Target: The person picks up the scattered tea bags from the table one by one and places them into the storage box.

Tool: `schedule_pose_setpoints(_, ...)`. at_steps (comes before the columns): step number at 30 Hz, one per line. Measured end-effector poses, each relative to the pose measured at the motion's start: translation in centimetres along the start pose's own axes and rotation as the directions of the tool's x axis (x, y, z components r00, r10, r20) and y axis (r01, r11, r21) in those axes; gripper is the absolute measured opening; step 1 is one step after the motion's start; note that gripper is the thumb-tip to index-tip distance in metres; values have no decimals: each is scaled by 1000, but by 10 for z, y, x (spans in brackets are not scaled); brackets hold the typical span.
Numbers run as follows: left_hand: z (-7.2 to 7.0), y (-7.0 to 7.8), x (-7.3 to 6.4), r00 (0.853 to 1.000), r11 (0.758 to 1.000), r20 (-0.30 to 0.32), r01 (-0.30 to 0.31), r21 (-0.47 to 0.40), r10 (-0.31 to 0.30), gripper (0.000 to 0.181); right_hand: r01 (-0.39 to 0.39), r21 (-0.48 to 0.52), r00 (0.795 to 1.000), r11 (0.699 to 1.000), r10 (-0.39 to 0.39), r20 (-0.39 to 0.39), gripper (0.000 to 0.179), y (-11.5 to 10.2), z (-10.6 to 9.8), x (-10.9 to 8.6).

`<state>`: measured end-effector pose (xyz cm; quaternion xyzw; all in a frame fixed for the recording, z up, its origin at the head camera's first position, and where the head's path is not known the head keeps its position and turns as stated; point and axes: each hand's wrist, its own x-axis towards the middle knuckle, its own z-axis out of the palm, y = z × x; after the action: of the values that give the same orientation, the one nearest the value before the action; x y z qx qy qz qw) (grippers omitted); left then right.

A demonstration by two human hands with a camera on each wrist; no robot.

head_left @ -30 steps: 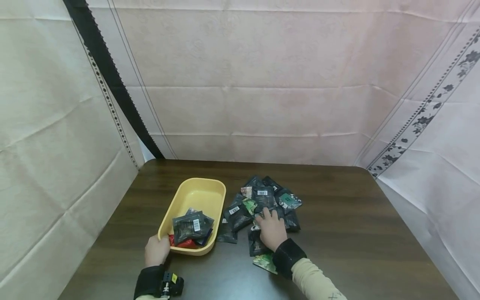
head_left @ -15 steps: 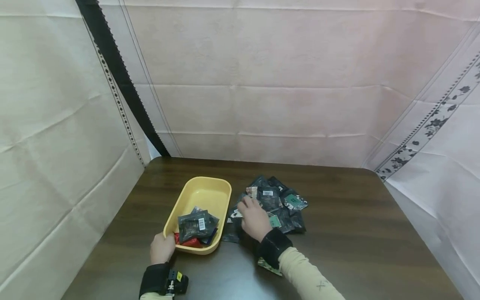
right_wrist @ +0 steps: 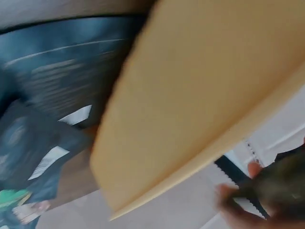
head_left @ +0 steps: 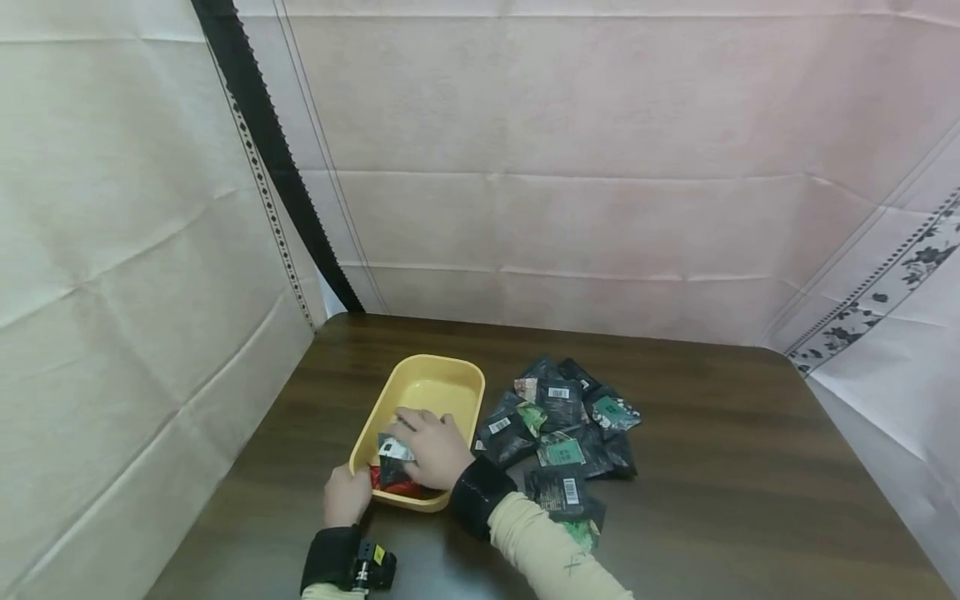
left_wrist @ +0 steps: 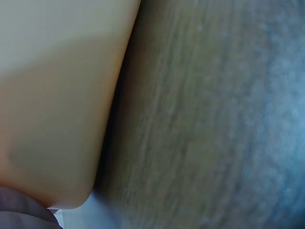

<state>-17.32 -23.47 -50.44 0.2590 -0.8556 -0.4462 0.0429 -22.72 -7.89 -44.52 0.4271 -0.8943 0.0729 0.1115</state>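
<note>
My right hand (head_left: 431, 448) is over the near half of a yellow plastic basin (head_left: 442, 375), holding a dark packet (right_wrist: 281, 188). In the right wrist view, blurred fingers (right_wrist: 238, 205) curl around it beyond the basin's wall. A dark packet with a white patch (head_left: 394, 460) shows left of the hand in the head view, above red packets (head_left: 405, 488). My left hand (head_left: 347, 496) grips the basin's near left corner; in the left wrist view, part of that hand (left_wrist: 21, 210) lies against the wall. The hand and sleeve hide other basin contents.
A loose pile of dark packets (head_left: 558, 404) with barcodes and green labels lies right of the basin. Nearer the person are a barcoded packet (head_left: 557, 492) and a green-printed one (head_left: 581, 531). Pale cloth (head_left: 562, 225) hangs behind the brown table (head_left: 720, 467).
My right hand has moved left from the packet pile to over the basin, carrying a dark packet. My left hand keeps its grip on the basin. The head view has shifted slightly.
</note>
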Motion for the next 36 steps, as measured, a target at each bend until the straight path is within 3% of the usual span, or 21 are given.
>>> schedule_pose_setpoints(4, 1, 0, 0, 1000, 1000, 2, -2, -13, 3, 30, -14, 96, 998, 995, 8, 57, 69, -5, 4, 2)
schedule_pose_setpoints(12, 2, 3, -2, 999, 999, 9, 37, -33, -36, 33, -66, 100, 998, 993, 65, 11, 62, 20, 3, -19)
schedule_pose_setpoints(18, 1, 2, -1, 999, 999, 14, 42, -22, -42, 34, -135, 111, 991, 985, 136, -8, 58, 57, 6, -55)
schedule_pose_setpoints(26, 0, 1, 2, 999, 1000, 16, 31, -7, -30, 37, -157, 56, 988, 986, 157, 6, 55, 94, 12, -113)
schedule_pose_setpoints(32, -2, 0, 1, 998, 999, 44, 37, -19, -36, 37, -166, 35, 981, 985, 162, 112, 58, 105, 12, -142)
schedule_pose_setpoints(36, -2, 0, 1, 998, 999, 55, 34, -23, -32, 37, -206, -18, 955, 978, 205, 213, 66, 107, 8, -153)
